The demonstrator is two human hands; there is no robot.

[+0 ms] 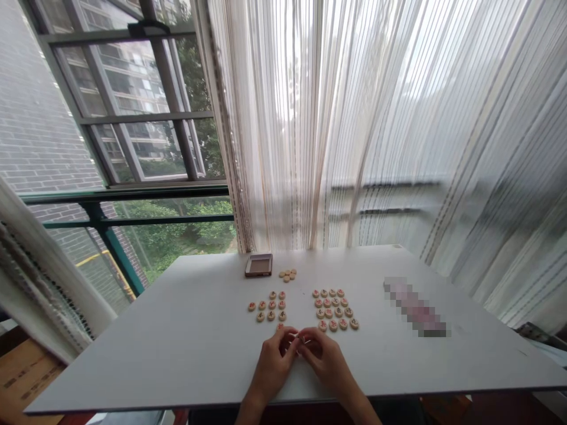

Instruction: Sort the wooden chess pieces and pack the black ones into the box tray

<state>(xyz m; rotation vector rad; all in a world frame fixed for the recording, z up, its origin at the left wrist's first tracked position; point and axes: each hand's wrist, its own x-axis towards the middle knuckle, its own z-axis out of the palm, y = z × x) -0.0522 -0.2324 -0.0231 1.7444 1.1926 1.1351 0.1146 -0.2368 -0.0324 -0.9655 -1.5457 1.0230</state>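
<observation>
My left hand point(274, 360) and my right hand point(328, 356) meet over the near middle of the white table point(186, 354), fingers curled in and tips pressed together. Whatever lies between the fingertips is too small and hidden to make out. Just beyond my left fingers is a single round xiangqi piece point(280, 326), partly covered. Farther off on the left stands a loose group of xiangqi pieces point(271, 305) with red and black characters. To the right, more xiangqi pieces point(335, 303) form a neat square of rows, its nearest row close to my right fingertips.
At the table's back stand a shallow brown-rimmed box point(258, 274) and a small cluster of blank-faced pieces point(287, 274). A blurred-out pinkish item point(416, 308) lies on the right. Sheer curtains point(319, 147) hang behind the far edge, beside an open window point(133, 106).
</observation>
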